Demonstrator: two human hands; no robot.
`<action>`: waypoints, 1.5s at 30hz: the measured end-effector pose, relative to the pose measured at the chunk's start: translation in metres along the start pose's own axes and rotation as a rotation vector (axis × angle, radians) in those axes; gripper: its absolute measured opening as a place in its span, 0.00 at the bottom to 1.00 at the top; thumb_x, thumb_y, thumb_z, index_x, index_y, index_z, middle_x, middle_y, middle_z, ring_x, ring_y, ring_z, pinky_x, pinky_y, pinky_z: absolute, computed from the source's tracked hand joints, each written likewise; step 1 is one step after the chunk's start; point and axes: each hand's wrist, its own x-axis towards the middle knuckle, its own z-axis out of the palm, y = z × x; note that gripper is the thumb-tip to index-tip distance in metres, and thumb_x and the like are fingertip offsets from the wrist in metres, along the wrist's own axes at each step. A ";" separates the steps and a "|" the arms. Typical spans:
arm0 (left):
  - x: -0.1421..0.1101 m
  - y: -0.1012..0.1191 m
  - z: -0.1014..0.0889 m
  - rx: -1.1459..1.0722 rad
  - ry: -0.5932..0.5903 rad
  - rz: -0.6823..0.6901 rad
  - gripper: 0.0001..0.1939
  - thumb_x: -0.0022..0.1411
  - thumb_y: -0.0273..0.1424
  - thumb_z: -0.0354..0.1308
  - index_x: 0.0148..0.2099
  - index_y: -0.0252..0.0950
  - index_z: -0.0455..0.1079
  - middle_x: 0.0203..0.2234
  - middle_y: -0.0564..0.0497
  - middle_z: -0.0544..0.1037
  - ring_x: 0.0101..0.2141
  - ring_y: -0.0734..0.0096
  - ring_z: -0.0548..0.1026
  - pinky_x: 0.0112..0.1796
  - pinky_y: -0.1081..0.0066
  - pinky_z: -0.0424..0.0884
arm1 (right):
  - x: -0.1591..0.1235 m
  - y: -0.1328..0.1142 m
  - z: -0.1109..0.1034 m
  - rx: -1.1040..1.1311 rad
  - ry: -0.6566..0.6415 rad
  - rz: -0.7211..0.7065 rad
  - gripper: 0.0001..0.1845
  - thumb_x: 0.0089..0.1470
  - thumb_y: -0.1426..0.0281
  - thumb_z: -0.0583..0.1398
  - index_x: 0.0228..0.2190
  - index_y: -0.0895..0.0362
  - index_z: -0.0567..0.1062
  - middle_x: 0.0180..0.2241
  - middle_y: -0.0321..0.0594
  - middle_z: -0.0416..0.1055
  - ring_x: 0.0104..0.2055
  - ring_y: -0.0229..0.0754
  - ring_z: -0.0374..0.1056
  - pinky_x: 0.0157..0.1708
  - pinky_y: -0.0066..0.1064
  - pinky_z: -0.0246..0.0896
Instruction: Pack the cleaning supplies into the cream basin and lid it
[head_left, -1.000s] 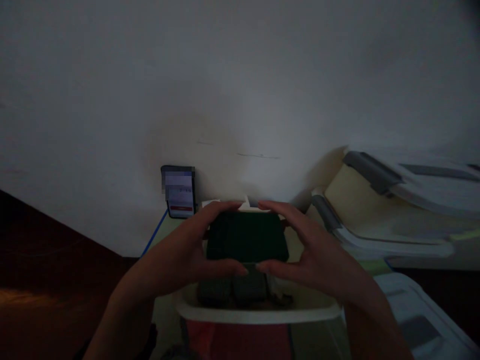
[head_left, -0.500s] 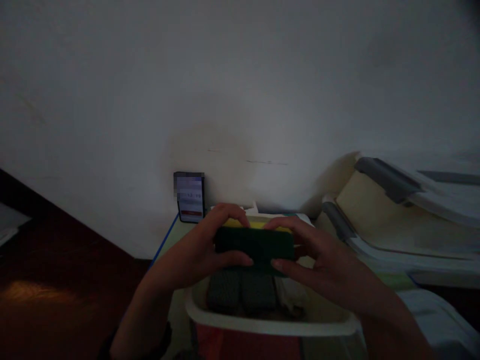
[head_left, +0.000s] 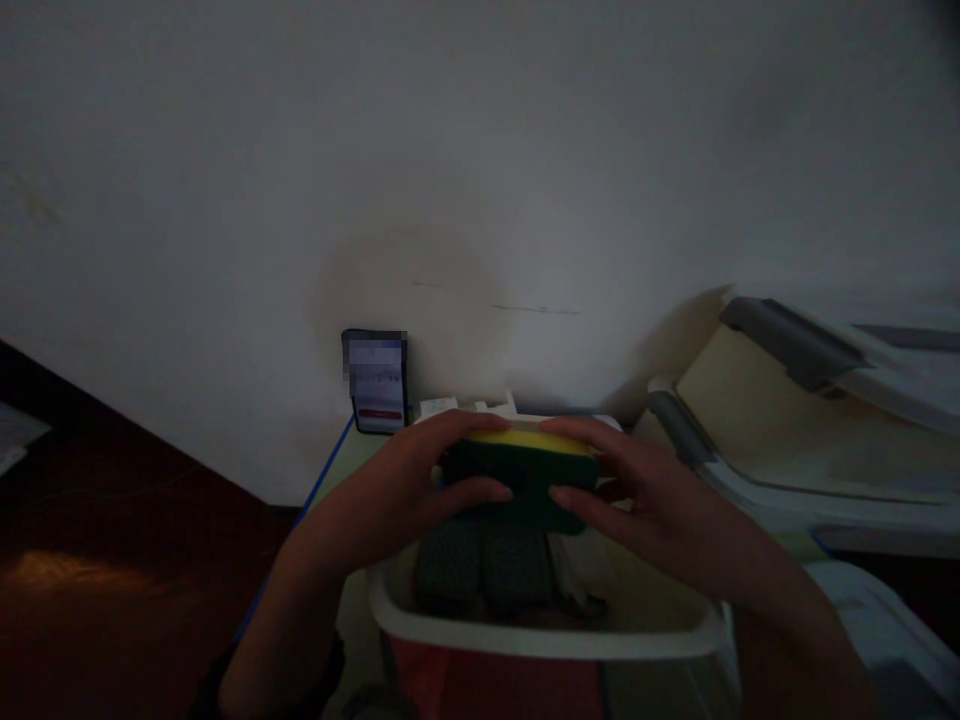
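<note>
In dim light I hold a sponge (head_left: pixel 525 478), dark green on the near face with a yellow edge on top, between both hands. My left hand (head_left: pixel 390 500) grips its left end, thumb below and fingers over the top. My right hand (head_left: pixel 652 500) grips its right end the same way. The sponge hangs just above a white plastic tub (head_left: pixel 540 632). Inside the tub lie two dark grey scouring pads (head_left: pixel 484 568) side by side.
A lit phone (head_left: pixel 377 382) leans upright against the pale wall behind the tub. White bin lids with grey handles (head_left: pixel 787 345) lean stacked at the right. Dark reddish floor (head_left: pixel 112 560) spreads to the left. A blue-edged mat (head_left: pixel 330 465) lies under the tub.
The sponge has tipped from showing its flat green face to showing the green side with the yellow edge on top. Both hands have closed in on its ends.
</note>
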 end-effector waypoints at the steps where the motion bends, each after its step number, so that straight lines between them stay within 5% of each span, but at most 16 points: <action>1: 0.001 -0.001 0.000 0.006 0.025 -0.005 0.20 0.59 0.38 0.57 0.54 0.42 0.64 0.46 0.52 0.74 0.43 0.69 0.72 0.43 0.70 0.67 | -0.001 0.001 -0.003 -0.020 0.010 0.027 0.21 0.53 0.63 0.58 0.50 0.46 0.62 0.46 0.38 0.66 0.35 0.39 0.71 0.31 0.32 0.71; 6: 0.004 -0.003 0.000 0.026 0.035 -0.056 0.15 0.60 0.36 0.56 0.50 0.40 0.67 0.36 0.54 0.76 0.34 0.73 0.73 0.35 0.73 0.69 | -0.005 0.006 -0.013 -0.063 0.006 0.104 0.20 0.50 0.64 0.59 0.45 0.49 0.62 0.40 0.39 0.67 0.32 0.40 0.70 0.25 0.28 0.67; 11: 0.006 -0.010 0.001 0.196 0.186 -0.002 0.14 0.60 0.39 0.55 0.45 0.38 0.70 0.44 0.48 0.72 0.46 0.65 0.69 0.49 0.64 0.64 | -0.005 0.006 -0.012 -0.273 -0.115 0.051 0.15 0.45 0.71 0.58 0.38 0.53 0.62 0.30 0.34 0.66 0.28 0.37 0.65 0.25 0.27 0.60; 15: 0.007 -0.023 0.006 0.330 0.288 -0.064 0.16 0.62 0.38 0.50 0.48 0.35 0.68 0.47 0.44 0.69 0.51 0.61 0.65 0.53 0.58 0.59 | -0.004 0.007 -0.008 -0.347 -0.204 0.001 0.15 0.43 0.75 0.57 0.36 0.53 0.64 0.34 0.35 0.67 0.34 0.38 0.64 0.31 0.29 0.59; 20: 0.009 -0.029 0.007 0.246 0.198 -0.306 0.27 0.63 0.41 0.46 0.59 0.32 0.58 0.53 0.40 0.67 0.51 0.58 0.68 0.51 0.59 0.63 | -0.006 0.008 -0.004 -0.338 -0.223 -0.022 0.17 0.44 0.78 0.55 0.38 0.52 0.66 0.38 0.35 0.69 0.37 0.39 0.66 0.33 0.29 0.58; 23: 0.011 -0.026 0.004 0.206 0.106 -0.418 0.25 0.63 0.41 0.42 0.55 0.32 0.63 0.48 0.41 0.73 0.47 0.57 0.72 0.49 0.60 0.65 | -0.006 0.010 0.000 -0.362 -0.230 -0.013 0.19 0.43 0.79 0.56 0.39 0.52 0.66 0.39 0.35 0.70 0.38 0.40 0.67 0.36 0.31 0.58; 31: 0.008 -0.012 -0.002 0.301 0.069 -0.398 0.18 0.62 0.36 0.42 0.47 0.33 0.66 0.40 0.43 0.76 0.41 0.57 0.74 0.42 0.61 0.67 | -0.002 0.022 0.000 -0.395 -0.142 0.059 0.16 0.48 0.74 0.57 0.41 0.52 0.69 0.43 0.39 0.70 0.44 0.43 0.65 0.43 0.35 0.58; 35: 0.005 -0.012 -0.001 0.287 0.066 -0.371 0.17 0.63 0.36 0.42 0.47 0.33 0.65 0.39 0.43 0.75 0.40 0.56 0.74 0.40 0.61 0.68 | -0.004 0.017 -0.004 -0.388 -0.140 0.081 0.14 0.47 0.73 0.59 0.39 0.53 0.70 0.39 0.38 0.71 0.39 0.43 0.67 0.38 0.33 0.60; 45: 0.007 -0.014 0.001 0.248 0.070 -0.352 0.14 0.63 0.33 0.42 0.46 0.32 0.65 0.38 0.42 0.75 0.39 0.57 0.73 0.39 0.62 0.67 | -0.001 0.000 0.013 0.087 -0.377 0.181 0.15 0.58 0.60 0.52 0.39 0.54 0.73 0.28 0.35 0.72 0.26 0.36 0.68 0.24 0.26 0.62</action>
